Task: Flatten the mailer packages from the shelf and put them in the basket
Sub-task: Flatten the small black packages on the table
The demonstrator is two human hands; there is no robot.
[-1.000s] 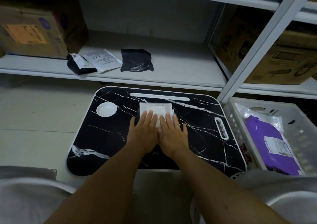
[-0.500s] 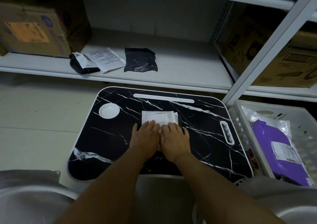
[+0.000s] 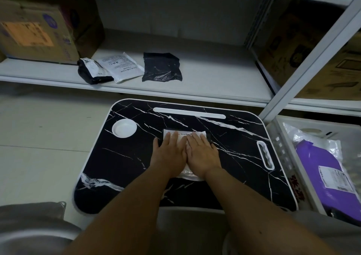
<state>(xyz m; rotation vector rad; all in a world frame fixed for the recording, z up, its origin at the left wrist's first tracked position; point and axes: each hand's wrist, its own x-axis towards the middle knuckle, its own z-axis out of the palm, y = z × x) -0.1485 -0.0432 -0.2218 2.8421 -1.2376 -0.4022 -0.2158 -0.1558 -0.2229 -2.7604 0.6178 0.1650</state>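
**A:** Which step was in hand?

**B:** The flattening, I'd say. A white mailer (image 3: 184,135) lay on the black marbled surface (image 3: 121,157), and both hands pressed down on it side by side. The left hand (image 3: 169,154) and the right hand (image 3: 203,154) were spread flat, fingers straight, gripping nothing; only the package's far edge and a bit of its near edge showed around them.

**A:** And the others?

**B:** Three waited on the shelf (image 3: 205,79): a black bundle with a label (image 3: 91,71), touching a white mailer beside it (image 3: 122,67), and a crumpled black mailer (image 3: 162,67) just to their right. The basket (image 3: 281,151) stood at the right of the surface, a purple package (image 3: 320,169) already inside.

**A:** What did the next move call for?

**B:** Probably pinching the pressed mailer by an edge and carrying it right, over the basket's wall, without letting it puff up.
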